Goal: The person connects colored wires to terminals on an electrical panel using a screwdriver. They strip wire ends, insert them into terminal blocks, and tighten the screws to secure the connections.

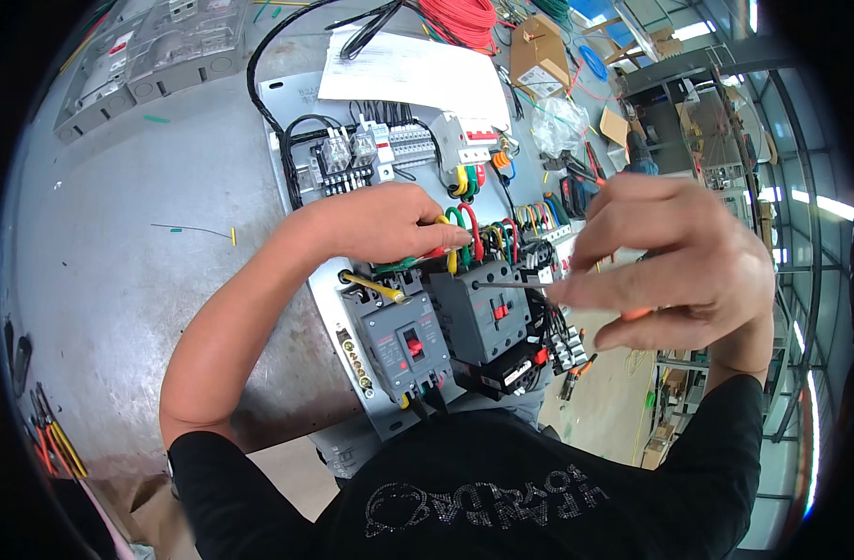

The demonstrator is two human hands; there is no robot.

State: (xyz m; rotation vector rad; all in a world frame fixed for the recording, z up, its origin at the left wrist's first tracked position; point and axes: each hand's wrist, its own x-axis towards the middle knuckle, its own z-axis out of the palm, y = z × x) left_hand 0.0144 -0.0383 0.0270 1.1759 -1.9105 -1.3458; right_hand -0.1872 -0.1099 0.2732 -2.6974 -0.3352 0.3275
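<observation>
Right hand (674, 257) has the screwdriver (515, 286) gripped, fingers bent around a handle that's mostly hidden, bit of orange showing; hand is blurred, so exact finger placement unclear. Shaft runs roughly level across the frame, tip at the upper face of the right-hand breaker (489, 329), looks to be at a screw hole but can't confirm it's seated. Left hand (389, 224) is over the top end of the breakers, thumb against the yellow wire (452, 261), next to the green wire (459, 217) and red wire (476, 238); rest of the fingers are tucked out of sight, so can't tell if it's truly pinching or just pressing. Breakers sit side by side on the near end of the metal panel (346, 327), which lies on the bench (119, 261). Handling, my read: driver is light and stiff, thin shaft, could skid off a screw if tilted; hold by the handle, in line with the shaft. Wires look thick and springy, will push back; take them close to the terminals. Breaker is probably dense with a hard, smooth plastic case, brittle at the edges; brace on its sides, keep off the red switch (501, 311).
</observation>
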